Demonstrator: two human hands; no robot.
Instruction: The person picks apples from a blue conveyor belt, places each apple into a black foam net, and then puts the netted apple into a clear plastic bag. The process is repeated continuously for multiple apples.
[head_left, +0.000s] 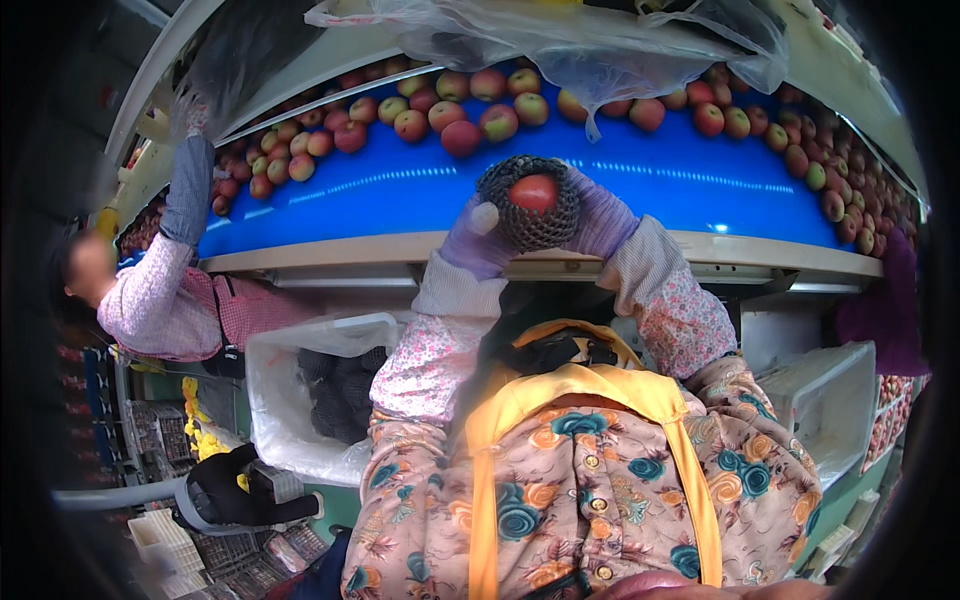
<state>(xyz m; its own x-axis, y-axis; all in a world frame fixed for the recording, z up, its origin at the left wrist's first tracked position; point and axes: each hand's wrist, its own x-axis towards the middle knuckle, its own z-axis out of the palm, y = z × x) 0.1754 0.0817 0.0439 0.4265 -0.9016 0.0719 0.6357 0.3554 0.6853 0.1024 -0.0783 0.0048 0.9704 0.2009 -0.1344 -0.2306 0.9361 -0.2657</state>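
Both of my hands wear light purple knit gloves. Between them, over the near edge of the blue conveyor belt (420, 202), they hold a red apple (533, 193) inside a dark grey foam net sleeve (529, 234). My left hand (476, 232) grips the sleeve from the left, its pale thumb tip against the front. My right hand (596, 214) holds it from the right, with most of its fingers hidden behind the sleeve. The top of the net is open around the fruit. Loose apples (499, 122) lie along the far side of the belt.
Clear plastic sheeting (600, 64) hangs over the far apples. A plastic-lined white bin (281, 442) at lower left holds dark net sleeves (345, 397); another lined bin (832, 405) stands at right. A co-worker (172, 300) reaches over the belt at left; crates (165, 540) sit at lower left.
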